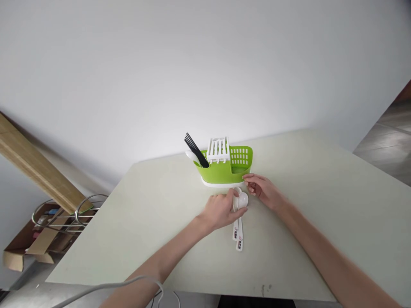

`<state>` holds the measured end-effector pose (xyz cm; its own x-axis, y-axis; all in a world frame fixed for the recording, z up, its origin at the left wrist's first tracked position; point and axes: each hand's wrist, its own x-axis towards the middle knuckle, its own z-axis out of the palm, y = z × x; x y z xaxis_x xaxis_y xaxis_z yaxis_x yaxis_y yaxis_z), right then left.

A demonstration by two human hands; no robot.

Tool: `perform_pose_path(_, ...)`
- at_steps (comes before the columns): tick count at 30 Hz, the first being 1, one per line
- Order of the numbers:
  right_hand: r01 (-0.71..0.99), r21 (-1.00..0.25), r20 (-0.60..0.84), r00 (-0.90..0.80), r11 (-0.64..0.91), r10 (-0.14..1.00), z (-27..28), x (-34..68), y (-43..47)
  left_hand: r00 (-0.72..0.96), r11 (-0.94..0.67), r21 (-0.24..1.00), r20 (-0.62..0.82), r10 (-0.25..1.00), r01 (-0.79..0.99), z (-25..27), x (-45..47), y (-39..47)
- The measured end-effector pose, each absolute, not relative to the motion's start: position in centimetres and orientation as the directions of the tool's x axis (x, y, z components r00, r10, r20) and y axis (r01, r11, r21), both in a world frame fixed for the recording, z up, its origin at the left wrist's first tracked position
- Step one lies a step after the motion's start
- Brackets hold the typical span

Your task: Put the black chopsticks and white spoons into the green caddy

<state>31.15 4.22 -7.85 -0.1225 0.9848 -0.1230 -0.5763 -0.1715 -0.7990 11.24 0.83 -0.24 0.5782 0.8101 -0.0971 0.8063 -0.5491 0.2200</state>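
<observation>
Several white spoons lie one over another on the table, bowls away from me and marked handles toward me. My left hand is closed around them just below the bowls, thumb and forefinger on either side. My right hand is beside the front right corner of a green basket, its fingers loosely bent and apart, with nothing visible in them. Whether its fingertips touch the basket I cannot tell. Black chopsticks and a white spoon lean out of the basket's left end. A white slotted rack sits across its middle.
The pale table stands against a white wall. To the left are a metal-framed rack, a cardboard box and a long brown board. A grey cable loops near the front edge by my left forearm.
</observation>
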Motion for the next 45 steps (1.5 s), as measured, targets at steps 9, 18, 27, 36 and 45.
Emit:
perform_pose_path(9,-0.565,-0.807,-0.127,-0.120,-0.172,0.985,-7.3,31.1,4.0,0.403,-0.382,0.146,-0.158,0.902,0.913,-1.8,13.0,0.1)
perform_pose_path(18,-0.566,-0.806,-0.127,-0.125,-0.176,0.984,-7.5,31.1,4.2,0.403,-0.382,0.150,-0.150,0.903,0.912,-2.0,13.0,-0.2)
perform_pose_path(27,-0.565,-0.806,-0.125,-0.129,-0.177,0.984,-7.9,31.1,4.3,0.449,-0.426,0.170,-0.136,0.883,0.889,-2.2,12.2,-0.1)
perform_pose_path(36,-0.563,-0.806,-0.132,-0.133,-0.184,0.982,-7.9,31.1,4.2,0.499,-0.470,0.186,-0.166,0.850,0.863,-1.8,12.5,-0.4)
perform_pose_path(45,-0.557,-0.809,-0.144,-0.122,-0.188,0.982,-8.0,31.2,4.3,0.521,-0.446,0.434,-0.066,0.851,0.783,-1.4,12.1,-0.8)
